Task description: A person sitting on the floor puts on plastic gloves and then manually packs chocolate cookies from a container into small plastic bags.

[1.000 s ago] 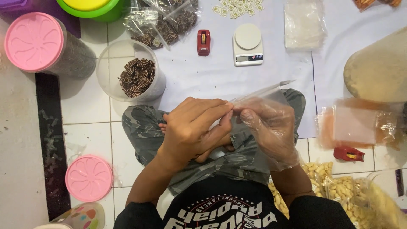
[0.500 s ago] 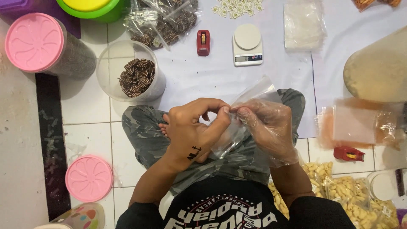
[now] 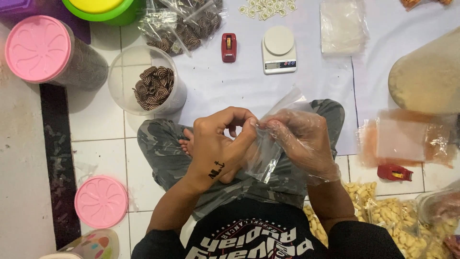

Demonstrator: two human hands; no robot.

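I sit cross-legged on a tiled floor. My left hand (image 3: 218,144), bare, and my right hand (image 3: 302,141), in a thin clear plastic glove, pinch the top edge of a small clear plastic bag (image 3: 268,146) between their fingertips above my lap. The bag hangs down empty between both hands. An open clear jar (image 3: 146,81) of brown-and-white swirl cookies stands on the floor just left of my knee.
A small white kitchen scale (image 3: 279,49), a red tape dispenser (image 3: 229,47) and a stack of clear bags (image 3: 342,26) lie ahead on white paper. Pink-lidded jar (image 3: 40,50) and loose pink lid (image 3: 100,201) sit left. Packed snack bags (image 3: 407,141) and another red dispenser (image 3: 394,172) lie right.
The bag has swung from sticking out flat to the upper right to hanging down between my hands. My left wrist has turned, fingers curled onto the bag's edge.
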